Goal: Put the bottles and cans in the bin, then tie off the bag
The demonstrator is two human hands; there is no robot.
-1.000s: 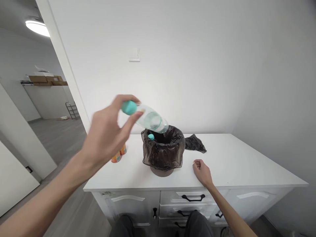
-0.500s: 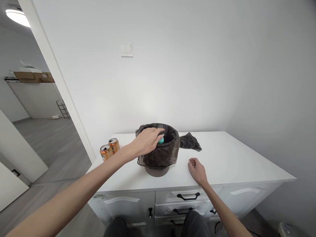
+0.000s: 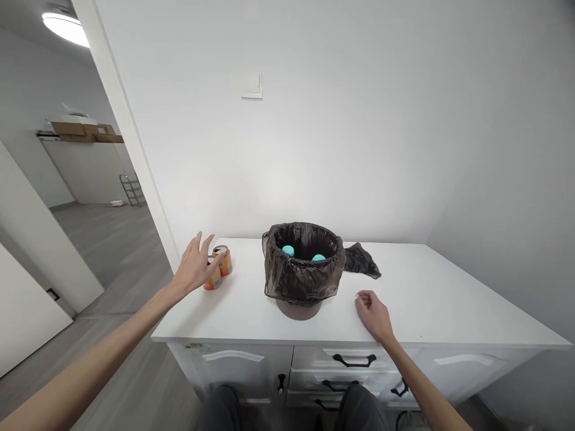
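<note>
My left hand (image 3: 197,263) hovers by two orange drink cans at the left end of the white cabinet top, fingers spread. It partly covers the nearer can (image 3: 212,279); whether it touches that can, I cannot tell. The farther can (image 3: 226,263) stands upright just behind. In the middle is a brown trash bin (image 3: 300,310) lined with a black plastic bag (image 3: 305,281) folded over its rim. Two turquoise round tops show inside it, a left one (image 3: 288,249) and a right one (image 3: 318,257). My right hand (image 3: 374,314) rests on the cabinet top, fingers curled with nothing visible in them.
A crumpled black plastic bag (image 3: 362,261) lies right of the bin. The white cabinet (image 3: 440,293) stands against the wall, with black-handled drawers (image 3: 354,361) below. A light switch (image 3: 252,87) is above, and a doorway opens at the left.
My left hand has left the bin and moved left to the cans, its fingers spreading. Two turquoise tops now show in the bin. My right hand stays put; the view has shifted slightly.
</note>
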